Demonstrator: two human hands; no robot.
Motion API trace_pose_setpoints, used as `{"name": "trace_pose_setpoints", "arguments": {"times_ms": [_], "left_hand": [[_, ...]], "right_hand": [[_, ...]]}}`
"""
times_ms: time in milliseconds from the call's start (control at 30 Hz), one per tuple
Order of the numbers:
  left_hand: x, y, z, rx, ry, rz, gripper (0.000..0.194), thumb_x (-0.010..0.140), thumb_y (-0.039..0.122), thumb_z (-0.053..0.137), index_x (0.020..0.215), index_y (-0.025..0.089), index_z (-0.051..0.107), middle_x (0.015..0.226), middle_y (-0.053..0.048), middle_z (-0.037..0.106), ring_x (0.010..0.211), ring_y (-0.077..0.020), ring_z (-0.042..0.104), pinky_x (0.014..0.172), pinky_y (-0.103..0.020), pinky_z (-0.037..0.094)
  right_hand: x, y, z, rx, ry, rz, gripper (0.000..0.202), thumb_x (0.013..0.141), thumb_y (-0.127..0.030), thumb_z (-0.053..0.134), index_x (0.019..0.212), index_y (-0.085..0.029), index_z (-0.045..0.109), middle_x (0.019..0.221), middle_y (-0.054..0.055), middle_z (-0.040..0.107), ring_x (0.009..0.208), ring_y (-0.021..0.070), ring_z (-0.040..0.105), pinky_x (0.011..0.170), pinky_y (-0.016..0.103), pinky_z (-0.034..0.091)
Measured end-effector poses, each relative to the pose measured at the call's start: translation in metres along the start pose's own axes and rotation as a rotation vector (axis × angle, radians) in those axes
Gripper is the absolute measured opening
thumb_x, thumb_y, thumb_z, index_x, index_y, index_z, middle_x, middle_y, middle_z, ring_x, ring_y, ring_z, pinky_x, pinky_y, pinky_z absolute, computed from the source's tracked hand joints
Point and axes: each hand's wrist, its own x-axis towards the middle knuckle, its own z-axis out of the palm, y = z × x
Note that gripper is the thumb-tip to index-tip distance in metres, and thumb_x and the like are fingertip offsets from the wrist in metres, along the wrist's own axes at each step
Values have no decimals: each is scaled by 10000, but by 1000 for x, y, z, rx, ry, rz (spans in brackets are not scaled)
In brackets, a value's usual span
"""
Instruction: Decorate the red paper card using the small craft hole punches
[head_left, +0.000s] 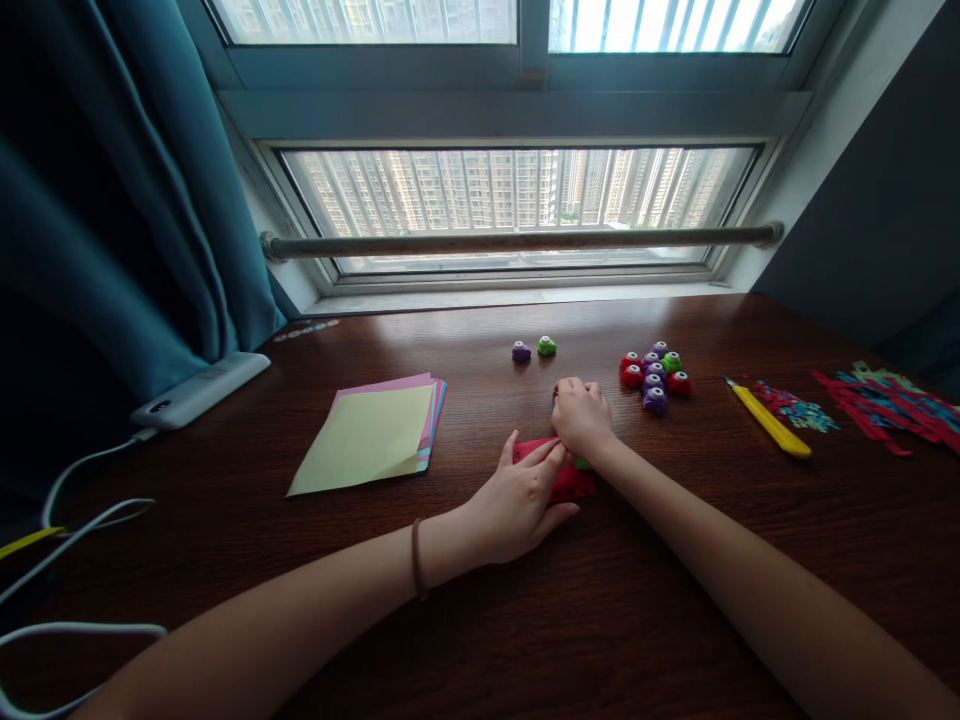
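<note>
The table (510,640) fills the lower frame. At lower centre, the left hand (517,497) lies over the red paper (576,486), fingers extended; whether they pinch it cannot be told. The red paper sits at centre, partly covered by both hands. Handling, as judged: light, thin, flexible, easily creased; hold it flat near an edge with light pressure. The right hand (583,415) is curled downward just beyond; its fingertips are hidden, so its grasp cannot be told. The paper stack (364,440) lies left of centre. The cutter (772,425) lies at right; keep the paper clear of its tip. The knob cluster (654,380) stands right of centre. Farther back, near centre, stand one purple knob (521,352) and one green knob (547,346).
</note>
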Motion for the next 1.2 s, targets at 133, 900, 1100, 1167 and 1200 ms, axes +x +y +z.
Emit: {"name": "trace_pose_setpoints", "arguments": {"times_ms": [133, 900, 1100, 1167, 1200], "left_hand": [[0, -1, 0, -1, -8, 0, 647, 859, 320, 520, 1350, 180, 122, 1356, -119, 355, 1266, -207, 295, 1068, -499, 29], [1, 4, -6, -73, -54, 0, 674, 878, 213, 479, 1379, 274, 33, 1421, -33, 246, 1307, -192, 196, 1055, -544, 106], [1, 1, -4, -74, -56, -2, 650, 873, 127, 389, 1377, 263, 1, 1416, -29, 258, 1290, -158, 240, 1066, -511, 97], [1, 1, -4, -74, -55, -6, 662, 861, 115, 379, 1381, 250, -8, 1418, -43, 251, 1285, -161, 250, 1068, -500, 91], [1, 1, -4, -76, -53, -11, 666, 857, 117, 378, 1383, 244, -10, 1416, -50, 256, 1282, -164, 258, 1069, -495, 88]], "right_hand": [[1, 1, -2, 32, -25, -3, 254, 861, -208, 369, 1021, -140, 555, 1070, 122, 541, 992, 298, 432, 809, 420, 393], [-42, 80, -26, 800, -238, -534, 553, 740, -287, 645, 1232, -191, 410, 1054, 59, 558, 916, 163, 549, 843, 307, 447], [-38, 82, -28, 797, -297, -523, 592, 744, -212, 622, 1274, -193, 360, 929, 27, 594, 812, 138, 565, 778, 289, 466], [-36, 88, -31, 807, -330, -494, 584, 739, -228, 629, 1262, -189, 373, 911, 27, 599, 775, 136, 567, 741, 281, 477], [-35, 91, -33, 807, -342, -480, 574, 735, -235, 633, 1252, -186, 386, 906, 29, 600, 764, 136, 567, 727, 277, 481]]}}
